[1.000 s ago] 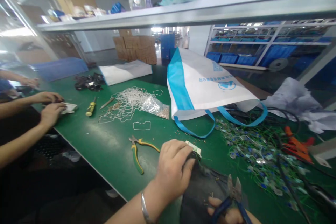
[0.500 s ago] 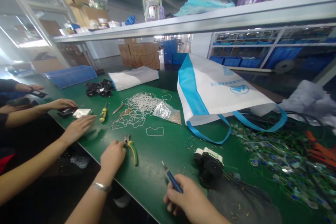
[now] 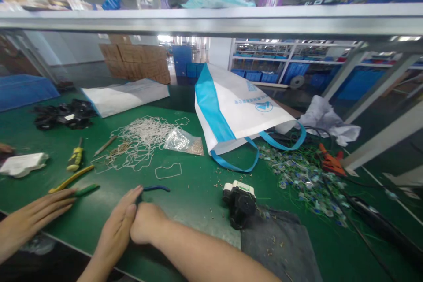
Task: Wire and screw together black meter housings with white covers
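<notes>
Your blue tool handle (image 3: 157, 188) lies at the lower middle of the frame, just above your right hand (image 3: 148, 224), its long axis running nearly level across the picture. Your left hand (image 3: 116, 224) is nearer, fingertips at the handle's left end (touching or merely overlapping, hard to say). Those fingers stretch straight, pressed together; your right ones curl out of view, so I cannot tell whether either hand pinches anything.

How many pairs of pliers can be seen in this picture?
2. Yellow-and-green pliers are at the left, just nearer than the yellow screwdriver; blue-handled pliers show by the right hand, mostly hidden. More could be hidden.
</notes>
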`<state>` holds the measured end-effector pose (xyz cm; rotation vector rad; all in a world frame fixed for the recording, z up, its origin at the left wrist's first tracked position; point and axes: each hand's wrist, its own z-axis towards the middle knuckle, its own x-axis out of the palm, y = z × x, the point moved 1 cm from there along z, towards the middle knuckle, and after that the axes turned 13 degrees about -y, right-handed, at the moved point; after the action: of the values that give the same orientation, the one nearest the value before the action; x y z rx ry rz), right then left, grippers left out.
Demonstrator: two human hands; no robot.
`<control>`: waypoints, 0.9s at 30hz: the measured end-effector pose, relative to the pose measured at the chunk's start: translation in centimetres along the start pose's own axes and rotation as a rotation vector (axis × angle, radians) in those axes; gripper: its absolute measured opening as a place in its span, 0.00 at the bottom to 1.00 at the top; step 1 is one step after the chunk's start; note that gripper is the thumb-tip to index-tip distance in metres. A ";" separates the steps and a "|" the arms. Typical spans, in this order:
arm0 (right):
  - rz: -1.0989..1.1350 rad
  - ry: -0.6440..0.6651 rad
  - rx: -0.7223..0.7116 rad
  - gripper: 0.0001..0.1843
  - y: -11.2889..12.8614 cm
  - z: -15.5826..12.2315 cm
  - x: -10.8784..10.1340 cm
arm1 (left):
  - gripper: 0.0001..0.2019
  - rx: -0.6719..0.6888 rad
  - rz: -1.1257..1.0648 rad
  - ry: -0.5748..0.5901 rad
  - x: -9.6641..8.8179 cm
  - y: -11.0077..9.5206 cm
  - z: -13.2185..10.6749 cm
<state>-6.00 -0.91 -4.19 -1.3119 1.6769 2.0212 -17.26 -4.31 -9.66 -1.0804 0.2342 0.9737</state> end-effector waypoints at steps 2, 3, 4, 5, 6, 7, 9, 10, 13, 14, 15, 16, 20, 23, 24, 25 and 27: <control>-0.066 -0.008 -0.120 0.13 -0.5 -2.4 -1.7 | 0.22 0.070 0.052 0.116 1.1 0.1 -0.3; -0.095 -0.045 -0.154 0.12 -1.1 -3.9 -3.0 | 0.21 0.111 0.137 0.182 1.5 0.2 -0.4; -0.106 -0.101 -0.187 0.11 -1.9 -5.6 -4.5 | 0.20 0.152 0.237 0.243 1.7 0.2 -0.4; -0.105 -0.155 -0.203 0.11 -2.9 -7.5 -6.2 | 0.20 0.192 0.333 0.287 1.8 0.3 -0.4; -0.105 -0.263 -0.196 0.12 -4.2 -9.3 -8.0 | 0.19 0.228 0.413 0.314 1.8 0.5 -0.2; -0.076 -0.529 -0.194 0.12 -5.6 -11.0 -9.9 | 0.20 0.258 0.477 0.324 1.6 0.6 0.0; -0.101 -0.947 -0.104 0.09 -8.9 -14.0 -13.3 | 0.21 0.285 0.580 0.304 0.9 1.2 0.8; -0.147 -1.030 0.033 0.07 -10.6 -15.1 -14.6 | 0.21 0.283 0.639 0.284 0.4 1.6 1.3; -0.200 -0.824 0.415 0.11 -14.6 -16.8 -16.3 | 0.22 0.238 0.901 0.202 -0.8 1.8 3.1; -0.193 -0.714 0.476 0.14 -15.4 -16.9 -16.3 | 0.22 0.218 0.983 0.170 -0.9 1.2 3.6; -0.182 -0.625 0.501 0.16 -16.0 -16.9 -16.2 | 0.22 0.207 1.028 0.128 -0.7 0.1 3.9; -0.172 -0.566 0.499 0.17 -16.3 -16.8 -15.9 | 0.22 0.207 1.020 0.083 -0.2 -1.5 4.0; -0.143 -0.468 0.431 0.11 -16.5 -15.9 -15.2 | 0.29 0.347 0.399 0.083 4.5 -11.5 2.6; -0.151 -0.440 0.376 0.06 -16.2 -15.9 -15.5 | 0.43 0.484 0.076 0.338 8.7 -19.0 0.7; -0.157 -0.425 0.359 0.08 -16.1 -16.1 -15.8 | 0.44 0.521 0.070 0.373 9.8 -20.8 0.3; -0.160 -0.407 0.347 0.10 -16.0 -16.5 -16.0 | 0.43 0.549 0.076 0.411 10.8 -22.2 0.1; -0.184 -0.377 0.323 0.12 -15.6 -17.5 -16.5 | 0.36 0.553 0.100 0.459 12.2 -23.6 -0.1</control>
<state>22.34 -4.92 -2.26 -0.8767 1.5576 1.6775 7.85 -0.54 -2.03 -0.7667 0.8868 0.6738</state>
